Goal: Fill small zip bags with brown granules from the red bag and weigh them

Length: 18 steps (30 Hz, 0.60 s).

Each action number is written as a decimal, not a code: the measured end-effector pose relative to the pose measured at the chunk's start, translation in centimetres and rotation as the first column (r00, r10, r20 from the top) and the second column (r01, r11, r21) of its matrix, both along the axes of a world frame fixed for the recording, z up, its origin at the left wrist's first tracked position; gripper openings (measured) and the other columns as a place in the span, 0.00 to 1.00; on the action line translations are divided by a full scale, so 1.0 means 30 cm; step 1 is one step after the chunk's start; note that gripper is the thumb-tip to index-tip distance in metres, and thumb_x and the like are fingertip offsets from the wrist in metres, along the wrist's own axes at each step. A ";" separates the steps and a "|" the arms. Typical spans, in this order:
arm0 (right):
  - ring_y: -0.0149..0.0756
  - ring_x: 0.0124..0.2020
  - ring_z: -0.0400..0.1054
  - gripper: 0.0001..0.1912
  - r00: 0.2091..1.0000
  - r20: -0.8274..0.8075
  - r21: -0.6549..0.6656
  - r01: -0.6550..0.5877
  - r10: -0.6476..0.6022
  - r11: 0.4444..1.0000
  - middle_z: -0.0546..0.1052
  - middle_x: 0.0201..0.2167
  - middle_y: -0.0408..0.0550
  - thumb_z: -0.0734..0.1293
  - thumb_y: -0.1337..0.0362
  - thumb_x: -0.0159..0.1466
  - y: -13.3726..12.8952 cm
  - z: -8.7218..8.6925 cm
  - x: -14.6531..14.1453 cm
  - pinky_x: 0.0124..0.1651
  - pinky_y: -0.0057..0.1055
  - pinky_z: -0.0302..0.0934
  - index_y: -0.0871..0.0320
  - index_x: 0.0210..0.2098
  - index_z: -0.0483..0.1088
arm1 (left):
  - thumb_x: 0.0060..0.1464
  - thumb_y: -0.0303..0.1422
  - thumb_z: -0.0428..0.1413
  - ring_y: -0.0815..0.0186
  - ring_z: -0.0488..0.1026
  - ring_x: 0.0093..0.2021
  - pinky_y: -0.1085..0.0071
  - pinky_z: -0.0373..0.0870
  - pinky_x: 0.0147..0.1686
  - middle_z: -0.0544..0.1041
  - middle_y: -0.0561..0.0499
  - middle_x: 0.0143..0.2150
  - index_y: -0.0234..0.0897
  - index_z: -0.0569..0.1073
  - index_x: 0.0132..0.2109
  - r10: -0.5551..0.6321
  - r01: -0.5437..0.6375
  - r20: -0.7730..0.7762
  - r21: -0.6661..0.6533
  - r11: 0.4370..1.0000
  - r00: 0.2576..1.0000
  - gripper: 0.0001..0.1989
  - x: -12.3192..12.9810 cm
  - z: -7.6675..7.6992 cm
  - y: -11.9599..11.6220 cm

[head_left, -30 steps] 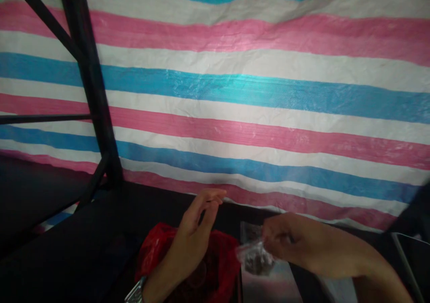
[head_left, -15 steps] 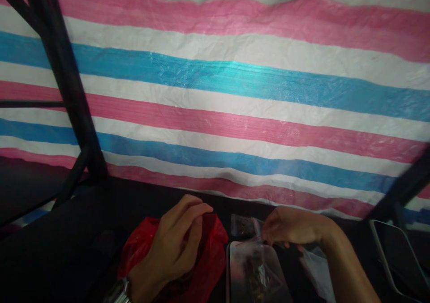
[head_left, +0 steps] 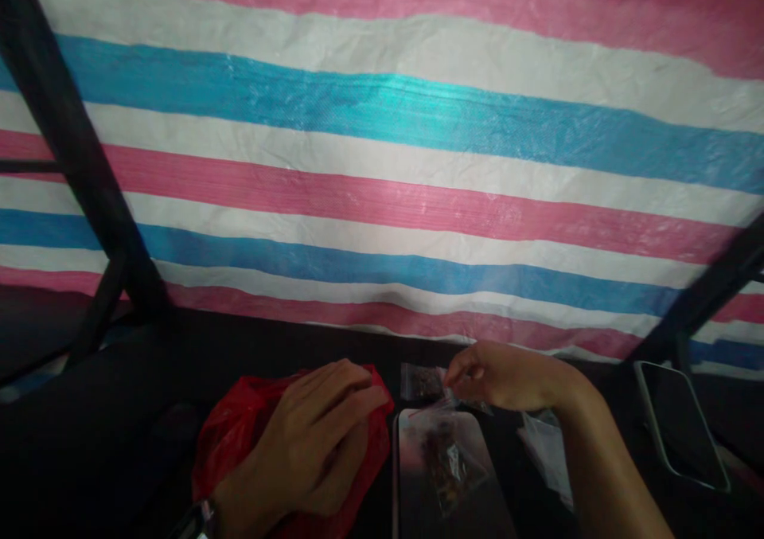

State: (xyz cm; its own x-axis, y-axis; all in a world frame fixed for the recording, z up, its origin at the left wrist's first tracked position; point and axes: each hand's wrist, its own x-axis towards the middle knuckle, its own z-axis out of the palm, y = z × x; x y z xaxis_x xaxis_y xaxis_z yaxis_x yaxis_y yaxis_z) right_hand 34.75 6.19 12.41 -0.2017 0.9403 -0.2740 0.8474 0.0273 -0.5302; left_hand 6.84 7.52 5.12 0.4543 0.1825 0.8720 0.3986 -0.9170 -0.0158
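The right hand (head_left: 501,378) reaches across the table, its fingertips (head_left: 450,373) bunched at the edge of one small clear plastic bag with dark contents (head_left: 421,383). The grip looks closed at that edge, though the pictures do not settle whether it actually pinches the plastic. This bag lies flat on the table, just above a second small clear plastic bag with dark brown contents (head_left: 446,461). That second bag rests on a glossy rectangular tablet or large phone (head_left: 418,475), whose surface reflects pink light. So there are two small clear bags, and both hold dark matter too blurred to identify.

The left hand (head_left: 304,439) lies over one crumpled red plastic bag (head_left: 235,451), its fingers curved across the top of the bag; whether this grip is clamped or merely resting, I cannot tell. A metal-banded wristwatch (head_left: 200,519) circles the left wrist.

To the right of the right forearm lies one loose sheet of whitish translucent plastic (head_left: 544,450). Farther right, well apart from the hands, sits one dark-screened smartphone with a pale edge (head_left: 680,426). The black table (head_left: 149,372) carries all of this, backed by a pink, white and blue striped tarpaulin (head_left: 382,189) and black metal frame bars (head_left: 77,173).
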 end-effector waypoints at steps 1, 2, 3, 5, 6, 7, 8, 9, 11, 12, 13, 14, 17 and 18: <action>0.40 0.37 0.79 0.13 1.000 0.012 -0.010 -0.019 0.019 1.000 0.87 0.37 0.47 0.71 0.68 0.60 0.002 0.001 -0.016 0.35 0.27 0.66 0.55 0.41 0.86 | 0.58 0.19 0.49 0.64 0.81 0.39 0.71 0.79 0.42 0.83 0.48 0.40 0.40 0.75 0.47 -0.022 0.021 -0.024 -0.029 0.999 0.999 0.17 0.005 0.002 0.002; 0.39 0.37 0.79 0.14 0.999 0.026 -0.019 -0.041 0.042 0.999 0.87 0.39 0.48 0.71 0.68 0.60 0.003 0.003 -0.032 0.35 0.27 0.65 0.55 0.43 0.86 | 0.59 0.19 0.49 0.64 0.81 0.40 0.70 0.79 0.43 0.83 0.47 0.41 0.40 0.75 0.48 -0.040 0.037 -0.045 -0.054 0.998 0.998 0.17 0.009 0.003 0.005; 0.39 0.37 0.78 0.15 0.997 0.045 -0.019 -0.057 0.058 0.998 0.87 0.40 0.48 0.72 0.67 0.59 0.002 0.004 -0.047 0.36 0.28 0.65 0.55 0.45 0.85 | 0.59 0.19 0.49 0.63 0.82 0.42 0.69 0.79 0.44 0.84 0.46 0.42 0.39 0.75 0.48 -0.052 0.047 -0.064 -0.074 0.996 0.997 0.16 0.012 0.003 0.008; 0.39 0.35 0.77 0.18 0.994 0.088 -0.010 -0.070 0.071 0.997 0.86 0.41 0.49 0.73 0.65 0.59 0.000 0.004 -0.072 0.36 0.29 0.64 0.56 0.48 0.85 | 0.59 0.20 0.50 0.61 0.82 0.44 0.66 0.80 0.46 0.84 0.44 0.44 0.38 0.76 0.49 -0.073 0.064 -0.090 -0.101 0.993 0.993 0.16 0.015 0.001 0.013; 0.39 0.34 0.76 0.19 0.991 0.108 -0.010 -0.074 0.074 0.997 0.86 0.40 0.49 0.73 0.65 0.58 -0.001 0.002 -0.081 0.35 0.29 0.63 0.56 0.49 0.84 | 0.60 0.21 0.50 0.60 0.82 0.45 0.65 0.80 0.46 0.84 0.44 0.45 0.38 0.76 0.49 -0.084 0.073 -0.099 -0.115 0.991 0.992 0.15 0.016 -0.001 0.014; 0.38 0.33 0.76 0.19 0.989 0.126 -0.013 -0.077 0.078 0.997 0.85 0.38 0.49 0.73 0.65 0.58 -0.002 -0.002 -0.088 0.34 0.29 0.62 0.56 0.49 0.84 | 0.60 0.21 0.50 0.60 0.82 0.45 0.65 0.80 0.46 0.84 0.44 0.45 0.38 0.76 0.49 -0.098 0.084 -0.106 -0.130 0.988 0.990 0.15 0.017 -0.002 0.016; 0.38 0.32 0.75 0.20 0.987 0.140 -0.018 -0.082 0.084 0.996 0.85 0.37 0.48 0.72 0.66 0.57 -0.001 -0.007 -0.093 0.33 0.30 0.61 0.56 0.49 0.84 | 0.59 0.21 0.51 0.59 0.82 0.45 0.65 0.80 0.45 0.84 0.45 0.44 0.38 0.76 0.49 -0.111 0.095 -0.109 -0.141 0.985 0.988 0.15 0.018 -0.004 0.017; 0.38 0.32 0.75 0.20 0.984 0.149 -0.024 -0.090 0.092 0.996 0.85 0.35 0.48 0.72 0.67 0.57 0.001 -0.013 -0.098 0.32 0.29 0.60 0.56 0.48 0.85 | 0.59 0.21 0.51 0.60 0.82 0.45 0.65 0.80 0.45 0.84 0.45 0.44 0.38 0.76 0.49 -0.120 0.103 -0.109 -0.148 0.984 0.987 0.15 0.019 -0.006 0.018; 0.37 0.31 0.74 0.18 0.981 0.154 -0.040 -0.115 0.120 0.993 0.84 0.32 0.46 0.71 0.69 0.56 0.009 -0.028 -0.104 0.30 0.29 0.58 0.56 0.45 0.85 | 0.58 0.21 0.51 0.60 0.81 0.45 0.65 0.80 0.46 0.83 0.45 0.44 0.38 0.76 0.48 -0.122 0.105 -0.107 -0.155 0.982 0.987 0.15 0.021 -0.009 0.019; 0.37 0.31 0.74 0.16 0.979 0.150 -0.052 -0.130 0.137 0.990 0.84 0.32 0.46 0.70 0.69 0.56 0.015 -0.035 -0.108 0.30 0.29 0.58 0.56 0.42 0.86 | 0.58 0.21 0.52 0.60 0.81 0.45 0.65 0.80 0.46 0.83 0.45 0.44 0.38 0.76 0.48 -0.119 0.102 -0.106 -0.154 0.983 0.987 0.15 0.022 -0.010 0.020; 0.36 0.31 0.74 0.15 0.978 0.145 -0.066 -0.145 0.153 0.987 0.84 0.31 0.45 0.69 0.70 0.56 0.020 -0.042 -0.111 0.30 0.28 0.57 0.56 0.40 0.86 | 0.58 0.21 0.52 0.60 0.81 0.45 0.65 0.80 0.45 0.83 0.45 0.44 0.38 0.76 0.48 -0.114 0.098 -0.105 -0.149 0.984 0.988 0.15 0.023 -0.011 0.020; 0.36 0.31 0.74 0.14 0.976 0.140 -0.080 -0.156 0.166 0.984 0.83 0.30 0.45 0.69 0.70 0.56 0.025 -0.047 -0.115 0.29 0.28 0.57 0.57 0.37 0.86 | 0.58 0.21 0.52 0.60 0.81 0.45 0.65 0.80 0.45 0.83 0.45 0.44 0.38 0.76 0.49 -0.110 0.095 -0.105 -0.143 0.985 0.988 0.15 0.023 -0.012 0.020; 0.36 0.30 0.73 0.13 0.974 0.137 -0.113 -0.166 0.181 0.980 0.83 0.28 0.45 0.68 0.73 0.53 0.035 -0.057 -0.125 0.29 0.28 0.57 0.58 0.32 0.85 | 0.58 0.22 0.51 0.60 0.82 0.45 0.66 0.80 0.45 0.83 0.45 0.45 0.38 0.76 0.49 -0.090 0.076 -0.102 -0.129 0.989 0.991 0.15 0.021 -0.013 0.019; 0.36 0.30 0.73 0.14 0.974 0.140 -0.120 -0.164 0.180 0.979 0.83 0.28 0.45 0.67 0.74 0.52 0.037 -0.058 -0.126 0.28 0.27 0.56 0.59 0.32 0.85 | 0.59 0.22 0.51 0.61 0.82 0.44 0.66 0.80 0.45 0.83 0.45 0.45 0.38 0.76 0.49 -0.078 0.065 -0.097 -0.137 0.988 0.992 0.15 0.019 -0.014 0.018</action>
